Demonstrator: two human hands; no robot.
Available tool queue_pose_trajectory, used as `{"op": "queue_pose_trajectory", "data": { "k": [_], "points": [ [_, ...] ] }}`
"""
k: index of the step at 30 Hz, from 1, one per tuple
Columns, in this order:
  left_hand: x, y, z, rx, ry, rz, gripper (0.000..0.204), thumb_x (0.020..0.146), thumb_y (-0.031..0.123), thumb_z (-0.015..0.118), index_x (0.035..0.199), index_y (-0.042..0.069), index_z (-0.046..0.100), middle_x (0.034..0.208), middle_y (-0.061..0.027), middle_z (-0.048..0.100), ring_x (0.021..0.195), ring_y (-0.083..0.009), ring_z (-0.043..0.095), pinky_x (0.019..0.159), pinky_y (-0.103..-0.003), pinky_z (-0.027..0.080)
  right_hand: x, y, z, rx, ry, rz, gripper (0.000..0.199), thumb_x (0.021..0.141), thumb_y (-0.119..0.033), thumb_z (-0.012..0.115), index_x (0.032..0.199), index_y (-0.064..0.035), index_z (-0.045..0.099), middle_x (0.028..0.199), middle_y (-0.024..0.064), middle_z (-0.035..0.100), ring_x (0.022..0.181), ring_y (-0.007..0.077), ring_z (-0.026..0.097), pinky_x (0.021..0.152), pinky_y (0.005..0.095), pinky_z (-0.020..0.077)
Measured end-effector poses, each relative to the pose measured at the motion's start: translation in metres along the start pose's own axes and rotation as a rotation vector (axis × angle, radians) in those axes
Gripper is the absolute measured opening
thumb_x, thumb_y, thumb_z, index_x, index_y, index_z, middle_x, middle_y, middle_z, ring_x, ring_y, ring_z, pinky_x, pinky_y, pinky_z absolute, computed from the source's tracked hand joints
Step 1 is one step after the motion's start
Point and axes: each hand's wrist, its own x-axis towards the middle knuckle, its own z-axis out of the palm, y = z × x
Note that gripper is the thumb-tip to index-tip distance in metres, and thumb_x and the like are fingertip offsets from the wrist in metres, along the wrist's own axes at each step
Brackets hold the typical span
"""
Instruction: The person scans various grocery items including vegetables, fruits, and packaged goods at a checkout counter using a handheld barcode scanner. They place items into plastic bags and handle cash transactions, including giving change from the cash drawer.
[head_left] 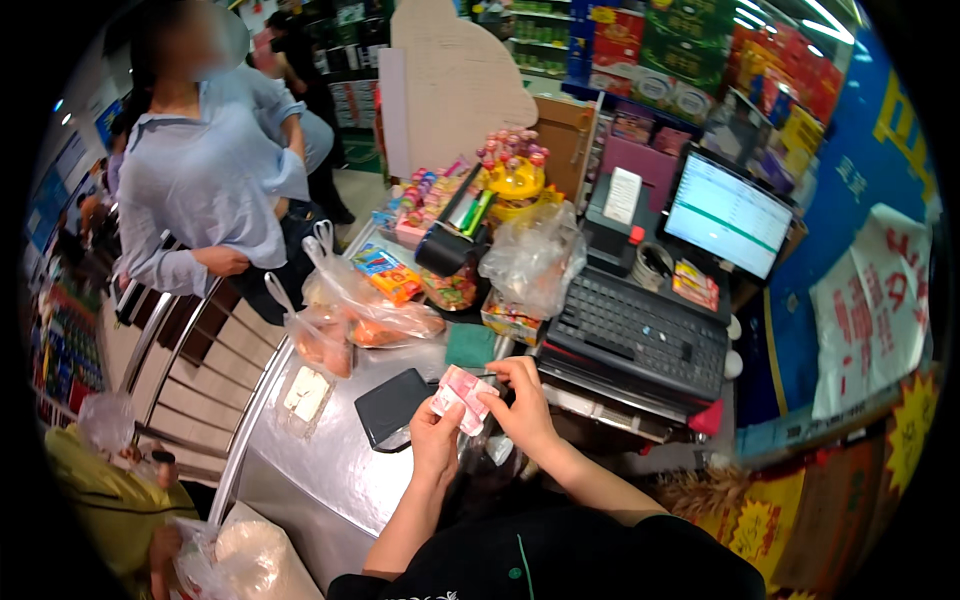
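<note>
Several pinkish-red banknotes (464,397) are held up in front of me above the counter's right edge. My left hand (437,440) is closed on their lower left end, thumb on top. At their right side my right hand (527,405) has its thumb and fingers on the edge of the notes. Just left of the notes a flat black pad-like device (392,408) lies on the metal counter (340,490). Past my right hand sit a black keyboard (640,340) and a drawer front (600,408) below it.
Two clear bags (385,322) of orange produce, a green cloth (470,345) and a small pale packet (307,393) are on the counter. Behind are a lollipop stand (517,180), a receipt printer (615,220) and a lit monitor (728,213). A person in a blue shirt (200,170) stands across.
</note>
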Motion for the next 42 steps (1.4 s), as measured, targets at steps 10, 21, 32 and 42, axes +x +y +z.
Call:
{"op": "queue_pose_trajectory", "data": {
  "k": [10, 21, 32, 42],
  "points": [
    [-0.034, -0.012, -0.001, -0.099, -0.148, -0.104, 0.008, 0.088, 0.008, 0.064, 0.093, 0.003, 0.058, 0.083, -0.0022, 0.062, 0.072, -0.0092, 0.06, 0.066, -0.024, 0.049, -0.073, -0.008, -0.015, 0.398, -0.2, 0.431, 0.027, 0.086, -0.012, 0.064, 0.11, -0.0004, 0.059, 0.09, 0.0033, 0.064, 0.082, 0.0109, 0.059, 0.075, 0.0252, 0.0472],
    [-0.046, -0.03, 0.0, 0.015, -0.154, -0.123, 0.015, 0.087, -0.003, 0.059, 0.079, 0.007, 0.051, 0.082, -0.0024, 0.061, 0.073, -0.0097, 0.06, 0.069, -0.024, 0.049, -0.014, 0.02, -0.111, 0.322, 0.323, 0.324, 0.005, 0.089, -0.003, 0.054, 0.09, -0.0022, 0.058, 0.073, -0.0017, 0.055, 0.065, 0.0038, 0.05, 0.058, 0.0192, 0.0416],
    [0.004, -0.004, 0.078, 0.96, -0.662, 0.306, 0.032, 0.076, 0.0, 0.072, 0.101, 0.004, 0.053, 0.082, -0.0031, 0.057, 0.07, -0.0065, 0.052, 0.062, -0.021, 0.044, -0.02, 0.011, -0.125, 0.012, -0.593, 0.22, 0.028, 0.081, -0.024, 0.067, 0.097, -0.0015, 0.061, 0.08, 0.0157, 0.062, 0.073, 0.0233, 0.06, 0.067, 0.0362, 0.0463],
    [0.001, -0.08, 0.146, 0.441, -0.67, -0.076, 0.059, 0.089, 0.0, 0.054, 0.143, 0.002, 0.031, 0.147, -0.009, 0.034, 0.134, -0.0184, 0.033, 0.109, -0.031, 0.026, -0.019, 0.08, -0.118, 0.487, 0.469, 0.34, 0.012, 0.093, -0.012, 0.056, 0.097, -0.0012, 0.059, 0.081, -0.0006, 0.06, 0.072, 0.0034, 0.052, 0.061, 0.0211, 0.0435]
  ]
}}
